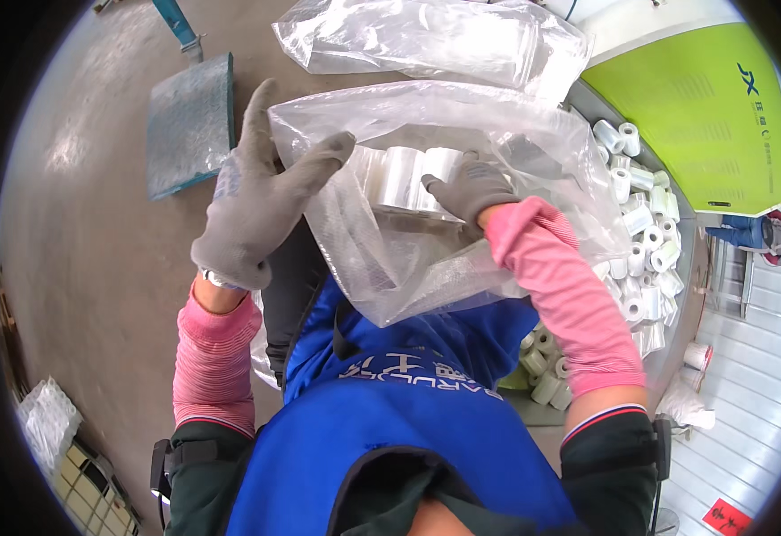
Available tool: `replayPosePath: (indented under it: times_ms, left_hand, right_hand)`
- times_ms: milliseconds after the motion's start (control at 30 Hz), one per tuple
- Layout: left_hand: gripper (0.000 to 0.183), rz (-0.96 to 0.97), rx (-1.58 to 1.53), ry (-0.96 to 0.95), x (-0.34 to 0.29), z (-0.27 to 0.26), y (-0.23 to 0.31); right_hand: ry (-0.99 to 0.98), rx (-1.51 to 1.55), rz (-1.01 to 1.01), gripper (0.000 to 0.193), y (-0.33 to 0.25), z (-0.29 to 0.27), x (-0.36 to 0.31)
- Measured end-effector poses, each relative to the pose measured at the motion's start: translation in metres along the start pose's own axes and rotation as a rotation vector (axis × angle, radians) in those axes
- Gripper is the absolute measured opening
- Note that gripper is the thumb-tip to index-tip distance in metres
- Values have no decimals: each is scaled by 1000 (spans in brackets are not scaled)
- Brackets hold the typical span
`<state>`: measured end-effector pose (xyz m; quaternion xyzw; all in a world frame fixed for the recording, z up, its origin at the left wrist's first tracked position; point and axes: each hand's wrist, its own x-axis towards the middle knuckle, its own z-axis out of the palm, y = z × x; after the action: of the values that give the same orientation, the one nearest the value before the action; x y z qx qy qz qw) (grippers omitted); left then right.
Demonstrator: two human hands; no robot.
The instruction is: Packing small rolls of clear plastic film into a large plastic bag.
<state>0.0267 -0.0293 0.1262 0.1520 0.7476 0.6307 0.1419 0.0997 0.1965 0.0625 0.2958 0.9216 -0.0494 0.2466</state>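
Note:
A large clear plastic bag (533,161) lies open across my lap. My left hand (256,196), in a grey glove, pinches the bag's left rim and holds the mouth up. My right hand (472,186), also grey-gloved, is inside the bag with its fingers closed on white rolls of clear film (404,177) stacked there. Pink sleeves cover both forearms, and a blue apron (408,393) covers my front below the bag.
A bin of several small white rolls (645,237) stands at my right, beside a green machine housing (703,98). Another clear bag (426,36) lies beyond. A grey-blue mat (189,121) rests on the concrete floor at left. More wrapped rolls (46,420) sit at lower left.

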Motion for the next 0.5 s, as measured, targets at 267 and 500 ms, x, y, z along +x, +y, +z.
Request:
replayPosePath:
  times_ms: [267, 500]
  left_hand:
    - [59, -50, -379, -22, -4, -21, 4]
    - [59, -68, -377, -58, 0, -3, 12]
  right_hand:
    - [-198, 331, -60, 90, 3, 1, 18]
    - [-167, 435, -379, 67, -94, 6, 6]
